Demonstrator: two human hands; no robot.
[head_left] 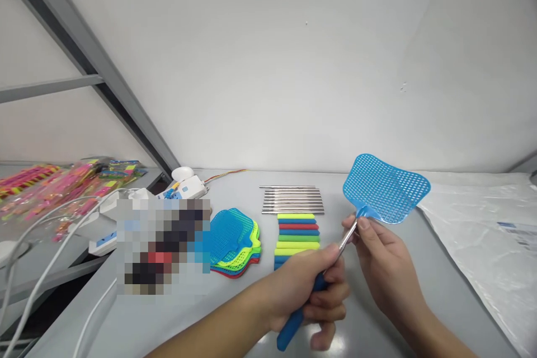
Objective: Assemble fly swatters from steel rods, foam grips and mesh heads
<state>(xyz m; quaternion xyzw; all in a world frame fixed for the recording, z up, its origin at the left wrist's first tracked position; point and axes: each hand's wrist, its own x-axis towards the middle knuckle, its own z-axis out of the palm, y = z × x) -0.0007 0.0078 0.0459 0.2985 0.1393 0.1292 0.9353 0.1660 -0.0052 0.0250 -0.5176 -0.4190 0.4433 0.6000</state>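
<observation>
I hold a blue fly swatter over the grey table. Its mesh head points up and right, and a thin metal rod joins it to a blue foam handle. My left hand is wrapped round the handle. My right hand pinches the rod just below the mesh head. Behind my hands lie a row of coloured foam handles, a row of metal rods and a stack of coloured swatter heads.
The grey table meets a white wall. A clear plastic bag lies at the right. At the left are white cables, a white device, packets of coloured items, a blurred patch and a slanting metal frame.
</observation>
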